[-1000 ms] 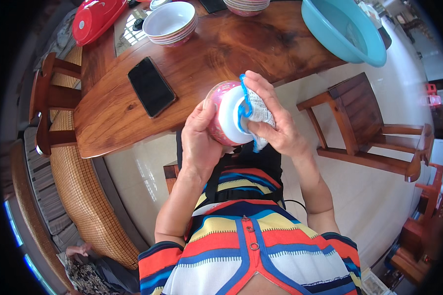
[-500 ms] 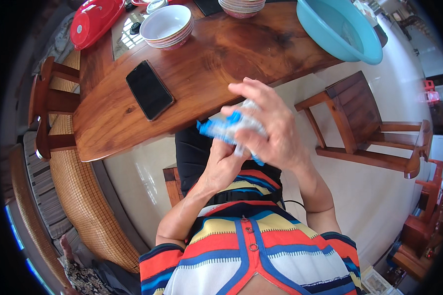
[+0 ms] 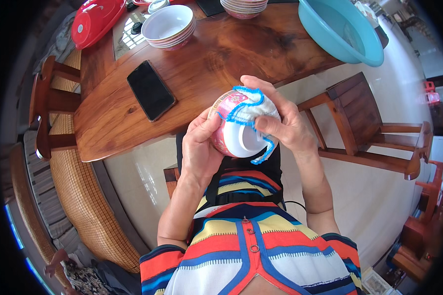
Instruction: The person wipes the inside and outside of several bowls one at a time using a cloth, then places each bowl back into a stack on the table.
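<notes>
One pink-and-white bowl (image 3: 237, 141) is tilted just beyond the near edge of the bench (image 3: 216, 64). The left grip (image 3: 199, 142) holds its side; the right grip (image 3: 290, 125) presses one blue-edged cloth (image 3: 253, 109) on it. Advisable: steady rim, cloth following curve and foot. Benchtop: one phone (image 3: 151, 90) left, two bowl stacks (image 3: 168, 30) far, one basin (image 3: 325, 48) far right.

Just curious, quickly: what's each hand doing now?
Left hand: holding the pink-and-white bowl.
Right hand: holding the blue-edged cloth against it.
</notes>
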Action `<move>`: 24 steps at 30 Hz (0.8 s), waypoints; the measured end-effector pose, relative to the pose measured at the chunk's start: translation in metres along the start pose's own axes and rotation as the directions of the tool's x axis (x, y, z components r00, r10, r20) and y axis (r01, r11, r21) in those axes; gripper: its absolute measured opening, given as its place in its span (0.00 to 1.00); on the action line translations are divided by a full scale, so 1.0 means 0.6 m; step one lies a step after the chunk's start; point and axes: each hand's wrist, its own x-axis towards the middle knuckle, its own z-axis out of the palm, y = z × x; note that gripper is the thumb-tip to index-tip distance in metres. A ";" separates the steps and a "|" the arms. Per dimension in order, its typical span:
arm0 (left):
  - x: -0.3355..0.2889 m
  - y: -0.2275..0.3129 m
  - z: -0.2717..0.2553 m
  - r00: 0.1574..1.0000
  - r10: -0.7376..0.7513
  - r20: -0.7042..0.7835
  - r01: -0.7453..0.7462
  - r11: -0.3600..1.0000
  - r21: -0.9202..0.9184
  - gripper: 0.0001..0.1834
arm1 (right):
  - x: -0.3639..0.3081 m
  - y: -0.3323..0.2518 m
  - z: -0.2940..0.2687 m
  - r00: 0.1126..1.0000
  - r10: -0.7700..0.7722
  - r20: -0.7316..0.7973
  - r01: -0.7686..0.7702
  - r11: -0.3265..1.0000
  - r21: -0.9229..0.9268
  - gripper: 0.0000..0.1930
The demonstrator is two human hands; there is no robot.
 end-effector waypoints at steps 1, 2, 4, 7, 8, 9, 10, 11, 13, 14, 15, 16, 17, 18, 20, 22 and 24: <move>0.001 0.002 0.001 1.000 -0.004 -0.009 0.004 1.000 -0.016 0.21 | -0.001 0.000 0.003 0.998 0.062 -0.033 -0.058 0.993 0.101 0.34; 0.002 0.006 0.001 1.000 -0.008 -0.019 0.007 0.999 -0.032 0.21 | -0.004 -0.001 0.003 1.000 0.020 -0.015 -0.018 0.995 0.103 0.35; 0.004 0.009 -0.004 0.999 -0.017 -0.046 0.016 1.000 -0.021 0.22 | -0.009 0.000 0.003 0.998 -0.065 0.022 0.062 0.992 0.114 0.37; 0.007 0.011 -0.005 0.999 -0.023 -0.032 0.023 1.000 0.016 0.21 | -0.008 0.004 -0.013 0.990 -0.073 0.124 0.079 0.996 -0.041 0.39; 0.007 0.010 -0.005 0.999 -0.016 -0.037 0.017 0.999 0.038 0.21 | -0.009 0.003 -0.009 0.991 -0.031 0.127 0.037 0.998 -0.046 0.42; 0.007 0.008 -0.005 0.999 -0.010 -0.042 0.012 0.998 0.059 0.21 | -0.006 0.000 -0.009 0.989 -0.035 0.146 0.059 0.984 -0.167 0.43; 0.008 0.006 -0.003 0.999 -0.005 -0.043 0.009 0.997 0.078 0.21 | -0.003 -0.006 -0.011 0.986 -0.034 0.164 0.081 0.954 -0.290 0.44; 0.009 0.004 0.000 0.999 0.000 -0.047 0.005 0.996 0.091 0.20 | -0.002 -0.009 -0.012 0.983 -0.031 0.181 0.104 0.908 -0.407 0.45; 0.009 0.000 0.009 0.999 0.011 -0.052 -0.005 0.993 0.114 0.20 | -0.002 0.004 -0.004 0.991 -0.112 0.071 0.131 0.916 -0.380 0.40; 0.006 -0.001 0.017 0.999 0.020 -0.050 -0.012 0.990 0.142 0.20 | -0.003 0.014 -0.003 0.986 -0.163 0.034 0.165 0.922 -0.352 0.37; 0.003 0.000 0.027 0.998 0.028 -0.048 -0.020 0.985 0.169 0.19 | -0.003 0.020 -0.002 0.977 -0.213 -0.004 0.200 0.924 -0.325 0.35; 0.000 0.002 0.031 0.998 0.041 -0.051 -0.029 0.979 0.201 0.19 | -0.004 0.023 0.010 0.968 -0.231 -0.101 0.202 0.950 -0.238 0.28; -0.001 0.001 0.030 0.999 0.023 -0.047 -0.012 0.976 0.219 0.18 | -0.009 0.015 0.013 0.976 -0.137 -0.171 0.124 0.989 -0.084 0.27; -0.001 0.000 0.029 0.999 0.005 -0.042 0.005 0.972 0.237 0.18 | -0.015 0.001 0.013 0.974 -0.033 -0.225 0.052 0.996 0.078 0.27; -0.003 -0.005 0.028 0.999 -0.001 -0.042 0.015 0.949 0.314 0.17 | -0.020 -0.010 0.019 0.954 0.012 -0.301 0.036 0.987 0.154 0.30; -0.006 -0.024 0.027 1.000 0.024 0.011 -0.026 0.901 0.433 0.16 | -0.022 -0.027 0.024 0.966 -0.239 -0.094 0.179 0.889 -0.422 0.32; -0.014 -0.042 0.014 0.973 0.131 0.192 -0.227 0.712 0.664 0.14 | -0.023 -0.049 0.047 0.936 -0.328 0.129 0.306 0.576 -0.758 0.32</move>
